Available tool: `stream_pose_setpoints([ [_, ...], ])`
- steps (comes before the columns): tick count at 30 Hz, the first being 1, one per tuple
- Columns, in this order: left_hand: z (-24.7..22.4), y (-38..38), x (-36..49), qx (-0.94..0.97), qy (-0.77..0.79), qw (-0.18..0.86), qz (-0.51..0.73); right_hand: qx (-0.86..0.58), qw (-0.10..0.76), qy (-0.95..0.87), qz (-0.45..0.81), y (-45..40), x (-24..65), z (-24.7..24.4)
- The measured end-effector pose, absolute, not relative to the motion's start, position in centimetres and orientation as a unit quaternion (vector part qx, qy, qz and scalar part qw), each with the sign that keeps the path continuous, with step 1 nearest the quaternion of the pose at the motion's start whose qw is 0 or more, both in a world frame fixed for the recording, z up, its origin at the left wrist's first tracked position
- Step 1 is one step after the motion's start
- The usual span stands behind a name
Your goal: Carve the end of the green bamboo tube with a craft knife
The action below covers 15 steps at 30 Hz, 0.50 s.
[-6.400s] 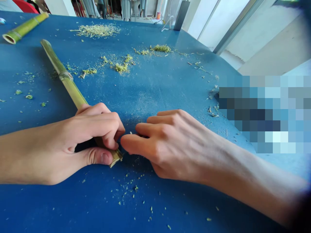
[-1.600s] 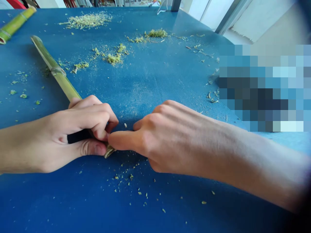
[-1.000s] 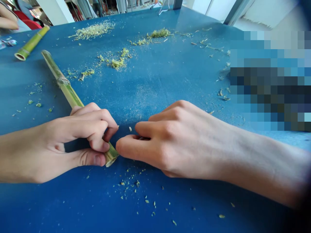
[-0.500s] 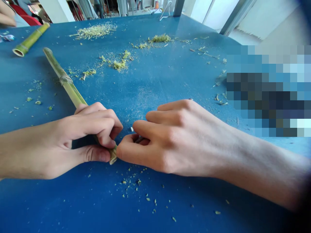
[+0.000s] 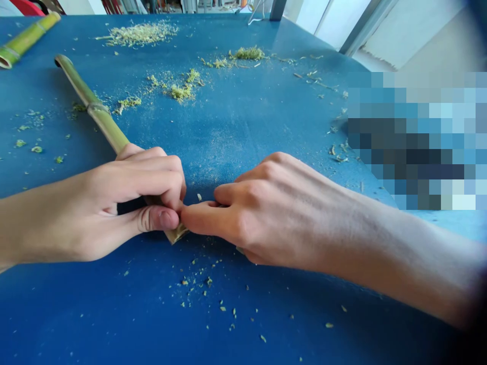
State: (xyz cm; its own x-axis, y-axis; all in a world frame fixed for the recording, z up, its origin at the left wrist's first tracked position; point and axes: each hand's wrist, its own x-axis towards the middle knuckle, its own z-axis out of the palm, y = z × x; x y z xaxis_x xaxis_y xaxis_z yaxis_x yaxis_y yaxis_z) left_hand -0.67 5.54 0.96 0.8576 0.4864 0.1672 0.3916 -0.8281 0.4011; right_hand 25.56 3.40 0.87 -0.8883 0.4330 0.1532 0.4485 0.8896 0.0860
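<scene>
A split length of green bamboo with a raised node lies slantwise on the blue table, its near end tapering to a pale cut edge. My left hand is wrapped round it close to that end, thumb and fingers pressing on it. Beside the cut end, my right hand is closed, its extended finger or thumb touching the bamboo and my left fingertips. Whatever my right hand holds is hidden under the fingers; only a small bit of something pale shows below the palm.
Another bamboo tube lies at the far left of the blue table. Piles of green shavings are spread across the far half, with small chips near the front. A blurred patch covers the right side.
The view has shifted, so the bamboo and shavings sit higher and more to the left. My right hand has rolled over, its fingers less visible, and the bamboo's end looks turned.
</scene>
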Motion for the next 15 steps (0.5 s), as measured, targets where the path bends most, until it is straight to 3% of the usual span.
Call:
stream_pose_setpoints([
  [15, 0.0, 4.3, -0.1, 0.928, 0.284, 0.154, 0.187, -0.224, 0.043, -0.973, -0.021, 4.0, 26.6, 0.6],
])
